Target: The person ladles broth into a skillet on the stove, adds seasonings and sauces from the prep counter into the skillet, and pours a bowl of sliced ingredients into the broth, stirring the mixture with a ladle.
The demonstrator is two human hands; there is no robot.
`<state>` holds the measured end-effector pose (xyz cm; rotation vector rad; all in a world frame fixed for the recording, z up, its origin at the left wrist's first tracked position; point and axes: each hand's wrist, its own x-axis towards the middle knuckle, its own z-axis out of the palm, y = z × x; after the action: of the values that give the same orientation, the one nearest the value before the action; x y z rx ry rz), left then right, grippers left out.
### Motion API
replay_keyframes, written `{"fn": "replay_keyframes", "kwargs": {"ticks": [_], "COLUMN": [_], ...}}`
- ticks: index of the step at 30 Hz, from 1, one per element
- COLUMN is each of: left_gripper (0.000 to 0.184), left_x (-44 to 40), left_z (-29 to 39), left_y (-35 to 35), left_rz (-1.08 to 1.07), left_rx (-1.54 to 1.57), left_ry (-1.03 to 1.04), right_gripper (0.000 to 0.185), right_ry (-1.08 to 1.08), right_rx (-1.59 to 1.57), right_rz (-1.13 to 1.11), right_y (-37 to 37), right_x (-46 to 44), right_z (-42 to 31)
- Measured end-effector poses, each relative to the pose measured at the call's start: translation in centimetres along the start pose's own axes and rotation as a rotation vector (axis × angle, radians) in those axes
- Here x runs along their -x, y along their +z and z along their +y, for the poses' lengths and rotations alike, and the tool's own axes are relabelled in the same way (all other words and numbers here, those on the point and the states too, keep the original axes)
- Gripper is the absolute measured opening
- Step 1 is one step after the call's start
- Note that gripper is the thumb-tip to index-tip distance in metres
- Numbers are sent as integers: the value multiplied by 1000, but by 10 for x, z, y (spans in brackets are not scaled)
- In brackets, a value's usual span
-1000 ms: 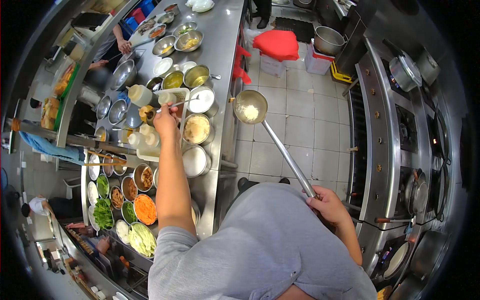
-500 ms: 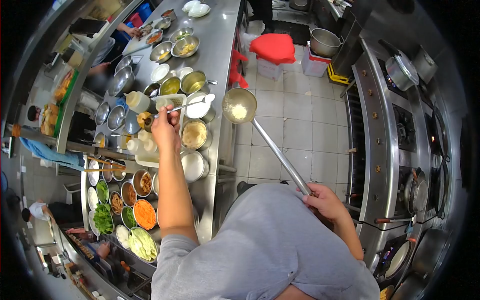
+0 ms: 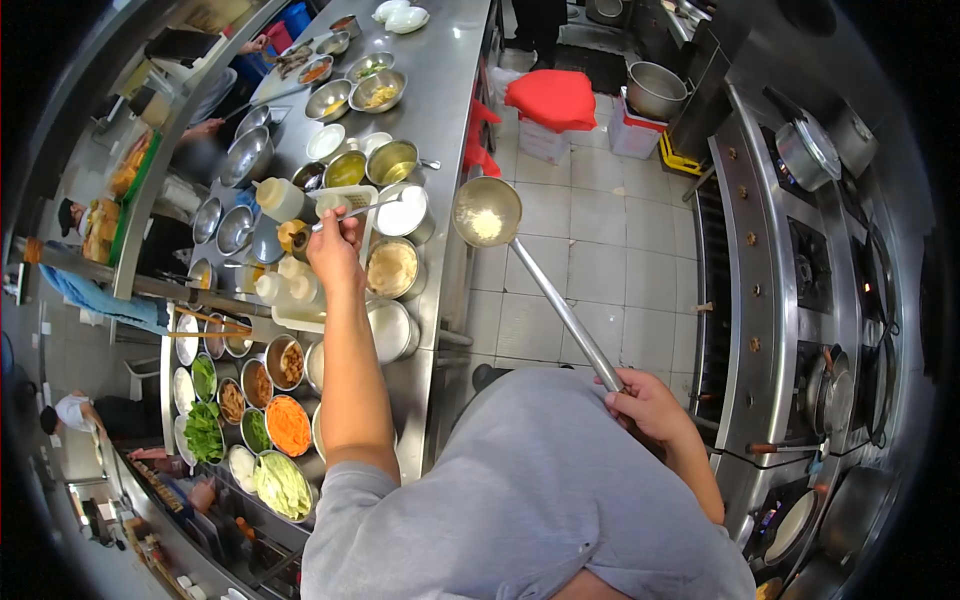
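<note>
My left hand [image 3: 337, 250] is closed on the handle of a small metal spoon [image 3: 368, 207], whose tip is at a round pot of white powder [image 3: 404, 216]. Below that pot is another with beige contents [image 3: 391, 268]. My right hand [image 3: 645, 405] grips the end of a long-handled ladle [image 3: 565, 310]. The ladle's bowl hangs over the floor beside the counter, with a small heap of white powder [image 3: 487, 223] in it. Squeeze bottles [image 3: 280, 199] stand in a white basket [image 3: 298, 318] by my left hand.
Metal bowls [image 3: 379, 92] and pots line the steel counter [image 3: 436, 60]. Nearer me are shredded carrot [image 3: 288, 426] and cabbage [image 3: 284, 486]. Stoves [image 3: 757, 290] run along the right. A red-covered box [image 3: 550, 100] is on the floor. A co-worker's hand [image 3: 205, 128] shows at upper left.
The spoon carried a white heap at its tip half a second ago; now its tip is low at the white powder. The ladle bowl shifted left, then slightly back right.
</note>
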<state>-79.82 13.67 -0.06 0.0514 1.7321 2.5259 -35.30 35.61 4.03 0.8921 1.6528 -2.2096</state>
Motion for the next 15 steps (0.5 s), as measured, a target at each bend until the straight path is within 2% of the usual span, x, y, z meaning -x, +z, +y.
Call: {"fn": "replay_keyframes", "kwargs": {"ticks": [4,7,10,12,14,15], "left_gripper": [30,34,35,36,36,36], "left_x": [-46,-54,-43,-41,-43,-45], "left_z": [-53,-73,-70,-74,-78,-82], "left_y": [-26,-25,-17,-17,-19,-22], "left_rz": [61,38,-7,3,72,72], "left_rx": [-220,-581,-756,-706,-509,-508], "left_ry": [87,275,259,237,95,95], "right_gripper": [32,33,34,34,34,33], "right_ry": [6,-1,-5,9,9,8], "right_rx": [6,10,-23,-33,-38,-42], "right_rz": [41,62,55,69,68,66], "right_y": [2,0,-1,1,1,0], "right_x": [3,2,3,6,6,6], "right_z": [-3,5,9,5,6,7]}}
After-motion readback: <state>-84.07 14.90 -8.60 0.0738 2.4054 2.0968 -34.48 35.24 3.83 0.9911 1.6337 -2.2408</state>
